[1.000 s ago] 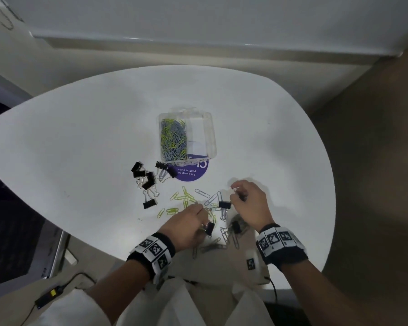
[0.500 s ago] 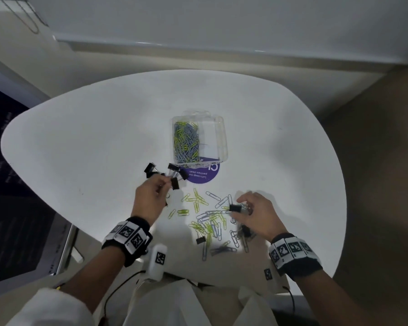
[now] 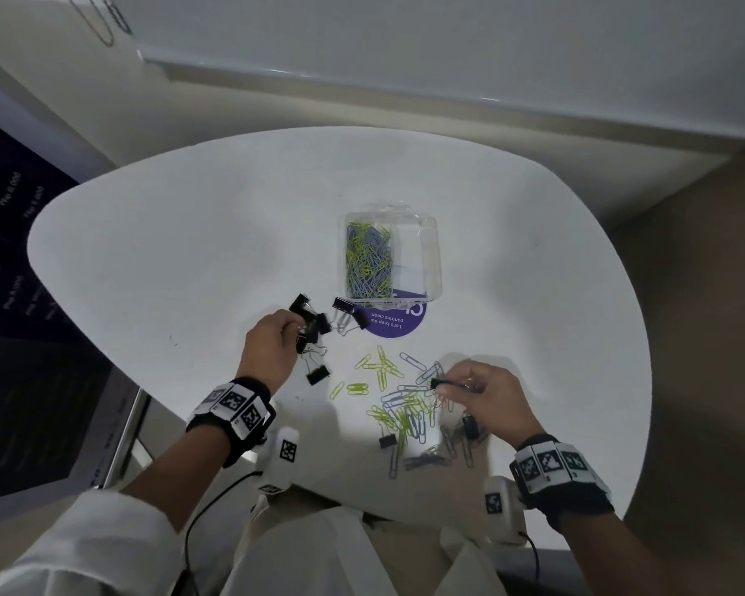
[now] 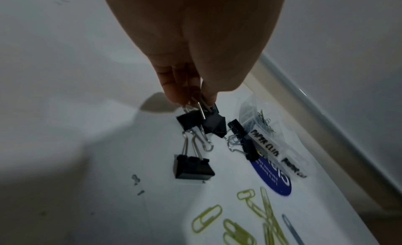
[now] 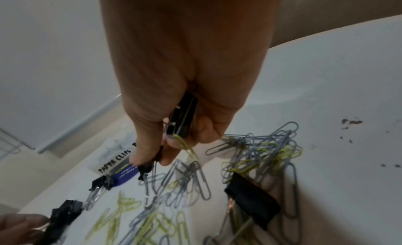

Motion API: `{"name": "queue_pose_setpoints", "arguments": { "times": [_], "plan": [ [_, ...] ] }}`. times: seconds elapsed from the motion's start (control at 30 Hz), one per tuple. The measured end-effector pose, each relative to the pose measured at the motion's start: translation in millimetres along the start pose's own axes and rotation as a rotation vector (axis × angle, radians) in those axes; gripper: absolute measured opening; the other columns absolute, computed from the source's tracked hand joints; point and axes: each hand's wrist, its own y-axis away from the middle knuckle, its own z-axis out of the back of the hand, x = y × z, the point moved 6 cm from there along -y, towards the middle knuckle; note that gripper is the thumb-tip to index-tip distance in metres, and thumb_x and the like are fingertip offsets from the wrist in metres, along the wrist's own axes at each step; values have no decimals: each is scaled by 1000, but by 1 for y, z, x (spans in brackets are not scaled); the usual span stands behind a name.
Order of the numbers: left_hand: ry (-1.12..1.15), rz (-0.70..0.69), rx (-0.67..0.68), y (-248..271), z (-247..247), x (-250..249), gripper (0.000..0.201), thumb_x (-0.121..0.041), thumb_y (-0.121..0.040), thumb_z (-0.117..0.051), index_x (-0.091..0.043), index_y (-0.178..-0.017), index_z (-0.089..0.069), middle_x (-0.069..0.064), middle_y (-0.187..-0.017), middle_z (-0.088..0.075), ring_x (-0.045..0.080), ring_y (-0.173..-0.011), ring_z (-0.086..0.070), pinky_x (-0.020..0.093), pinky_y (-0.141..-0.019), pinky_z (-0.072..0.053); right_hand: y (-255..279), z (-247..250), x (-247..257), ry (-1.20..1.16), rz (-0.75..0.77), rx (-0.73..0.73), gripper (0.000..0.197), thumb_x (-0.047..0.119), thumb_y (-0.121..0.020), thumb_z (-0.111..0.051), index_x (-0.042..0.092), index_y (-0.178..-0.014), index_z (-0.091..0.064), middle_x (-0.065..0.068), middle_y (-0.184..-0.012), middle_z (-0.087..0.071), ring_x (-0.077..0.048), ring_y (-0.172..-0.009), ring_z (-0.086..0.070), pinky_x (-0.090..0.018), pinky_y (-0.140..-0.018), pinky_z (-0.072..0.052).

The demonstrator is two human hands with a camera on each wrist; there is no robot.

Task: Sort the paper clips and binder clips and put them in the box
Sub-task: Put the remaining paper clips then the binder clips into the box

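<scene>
A clear plastic box [image 3: 431, 251] stands mid-table, its left compartment full of yellow and grey paper clips [image 3: 368, 260]; its label reads "PAPER CLIPS" [image 4: 264, 145]. My left hand [image 3: 297, 333] pinches the wire handles of black binder clips [image 4: 202, 122], raised over a group of binder clips [image 3: 345, 305] left of the box. One binder clip [image 4: 192, 168] lies just below them. My right hand [image 3: 448, 382] grips a black binder clip [image 5: 182, 118] over a loose paper-clip pile [image 3: 405, 410]. Another binder clip [image 5: 252, 200] lies in that pile.
A round purple sticker [image 3: 394, 324] lies on the white table [image 3: 190, 251] under the box's near end. The table's curved near edge runs close to my wrists. A dark screen [image 3: 18, 337] stands at the left, a wall [image 3: 405, 79] behind.
My left hand has left the paper-clip pile and moved up-left to the binder clip group, where it now holds clips. My right hand stays over the pile with its binder clip.
</scene>
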Motion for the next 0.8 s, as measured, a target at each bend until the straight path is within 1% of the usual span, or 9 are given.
{"name": "queue_pose_setpoints", "arguments": {
  "times": [0.07, 0.13, 0.23, 0.33, 0.4, 0.5, 0.63, 0.7, 0.8],
  "plan": [
    [-130, -98, -35, 2, -1, -8, 17, -10, -90, -58, -17, -101, -67, 5, -99, -60, 26, -93, -54, 39, -85, -45, -1, -3, 10, -60, 11, -3, 6, 22, -81, -80, 21, -87, -77, 7, -90, -76, -10, -80, -69, -23, -75, -49],
    [-225, -206, -53, 9, -5, -26, 17, -20, -86, -61, -22, -101, -67, 4, -105, -58, 27, -97, -50, 40, -85, -43, -5, -9, 19, -132, 5, 3, 7, 17, -84, -77, 16, -91, -77, 6, -98, -76, -9, -83, -69, -21, -76, -49],
    [-93, -370, 221, 30, -29, -68, 26, -39, -91, -55, -25, -112, -62, -5, -107, -58, 14, -95, -54, 38, -85, -48, -10, -22, 35, -252, -41, 9, 12, 10, -86, -74, 10, -98, -76, 0, -101, -76, -4, -63, -60, -17, -59, -45],
    [157, -184, 561, 53, -60, -95, 46, -49, -88, -60, -28, -129, -52, -8, -109, -63, 3, -92, -62, 26, -82, -54, -15, -36, 52, -307, -56, 30, 14, 7, -86, -73, 10, -99, -75, 1, -79, -73, -8, -54, -49, -17, -51, -41],
    [305, -48, 541, 57, -72, -99, 46, -45, -85, -66, -31, -125, -50, -7, -101, -69, 6, -89, -66, 27, -82, -55, -17, -43, 60, -306, -57, 55, 14, 8, -85, -74, 12, -99, -75, 0, -74, -69, -9, -54, -48, -17, -51, -41],
    [513, 110, 453, 53, -73, -92, 26, -35, -86, -68, -23, -107, -57, 2, -84, -73, 19, -77, -70, 40, -79, -57, -19, -47, 64, -314, -81, 92, 16, 11, -84, -75, 13, -101, -75, -3, -72, -63, -10, -55, -46, -17, -50, -38],
    [646, 223, 481, 47, -69, -79, 10, -15, -95, -58, -6, -100, -58, 6, -85, -71, 20, -73, -65, 39, -76, -53, -19, -47, 62, -401, -141, 132, 17, 19, -94, -64, 11, -106, -74, -5, -83, -70, -12, -61, -47, -20, -55, -36],
    [636, 243, 504, 45, -65, -76, 10, -9, -97, -53, -7, -106, -53, 8, -85, -70, 20, -73, -64, 32, -74, -54, -19, -48, 61, -480, -198, 136, 25, 23, -98, -56, 7, -108, -72, -6, -85, -69, -13, -63, -48, -25, -61, -36],
    [603, 246, 571, 46, -67, -79, 35, -2, -97, -47, -18, -129, -44, 6, -87, -70, 16, -75, -66, 25, -73, -55, -19, -55, 63, -546, -236, 153, 29, 17, -98, -50, -1, -112, -68, -11, -88, -64, -15, -69, -53, -28, -65, -40]
  ]
}}
